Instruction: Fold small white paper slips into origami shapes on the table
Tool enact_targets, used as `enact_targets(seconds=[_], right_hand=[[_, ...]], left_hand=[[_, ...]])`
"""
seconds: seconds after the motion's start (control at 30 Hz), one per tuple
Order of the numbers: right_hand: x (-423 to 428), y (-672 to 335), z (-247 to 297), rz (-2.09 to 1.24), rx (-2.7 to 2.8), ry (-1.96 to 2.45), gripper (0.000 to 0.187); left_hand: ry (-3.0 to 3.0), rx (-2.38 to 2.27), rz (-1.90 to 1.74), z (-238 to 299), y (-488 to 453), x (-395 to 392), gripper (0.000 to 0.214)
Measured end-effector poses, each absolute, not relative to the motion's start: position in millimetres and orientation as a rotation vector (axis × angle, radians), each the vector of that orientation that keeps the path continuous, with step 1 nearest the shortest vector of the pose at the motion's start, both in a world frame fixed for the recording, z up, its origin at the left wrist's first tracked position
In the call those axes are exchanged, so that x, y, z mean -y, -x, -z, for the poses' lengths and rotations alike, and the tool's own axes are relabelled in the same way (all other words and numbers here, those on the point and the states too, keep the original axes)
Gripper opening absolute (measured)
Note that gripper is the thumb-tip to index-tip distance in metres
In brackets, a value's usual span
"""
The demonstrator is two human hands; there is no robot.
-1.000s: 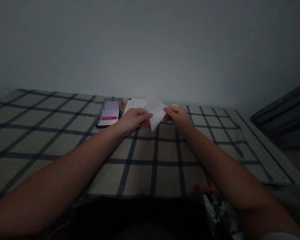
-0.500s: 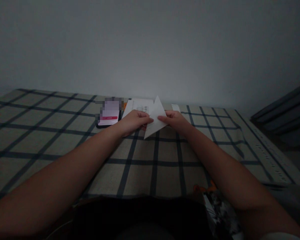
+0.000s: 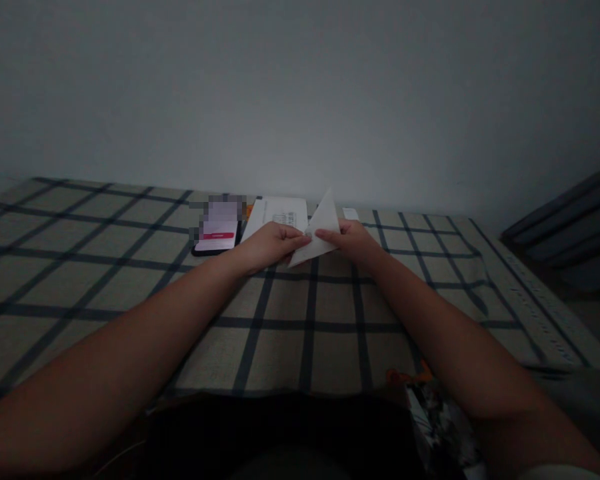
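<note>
A white sheet of paper, folded to a triangle, is held up just above the table between my two hands. My left hand pinches its left edge, thumb on top. From the right side, my right hand grips it with the thumb on the near face and the other fingers behind, mostly hidden. Behind my left hand lies a white booklet or pad with dark print on it, partly covered by the hand and the paper.
A phone with a lit screen and a red bar lies left of the pad. Past my right hand is a small white piece. The checked cloth covers the table, which meets a plain wall. Dark folded fabric is at right.
The folded paper has turned a little, its top point shifting right and its lower point rising slightly. More of the pad shows. Both hands keep their hold.
</note>
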State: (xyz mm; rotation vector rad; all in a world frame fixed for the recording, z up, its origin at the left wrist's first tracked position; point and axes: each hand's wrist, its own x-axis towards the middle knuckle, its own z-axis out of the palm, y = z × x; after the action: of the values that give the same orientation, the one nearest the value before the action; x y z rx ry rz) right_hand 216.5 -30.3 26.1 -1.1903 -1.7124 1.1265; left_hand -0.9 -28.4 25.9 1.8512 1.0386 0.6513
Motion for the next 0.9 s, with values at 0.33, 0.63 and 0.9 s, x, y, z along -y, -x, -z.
enact_targets(seconds=[0.33,0.63,0.9], right_hand=[[25,-216,-19,-1.044,1.605,1.155,0.041],[20,-218,-16,-1.048,1.484,1.133,0.043],[17,-217,-17,-1.126,1.317,1.085,0.043]], left_hand=[[-1.606,-0.964,-0.651,-25,-2,28,0.029],[-1.492,-0.974,-0.689,-28,-2,29,0.02],[-1.467,-0.984,-0.824,-32,-2,28,0.02]])
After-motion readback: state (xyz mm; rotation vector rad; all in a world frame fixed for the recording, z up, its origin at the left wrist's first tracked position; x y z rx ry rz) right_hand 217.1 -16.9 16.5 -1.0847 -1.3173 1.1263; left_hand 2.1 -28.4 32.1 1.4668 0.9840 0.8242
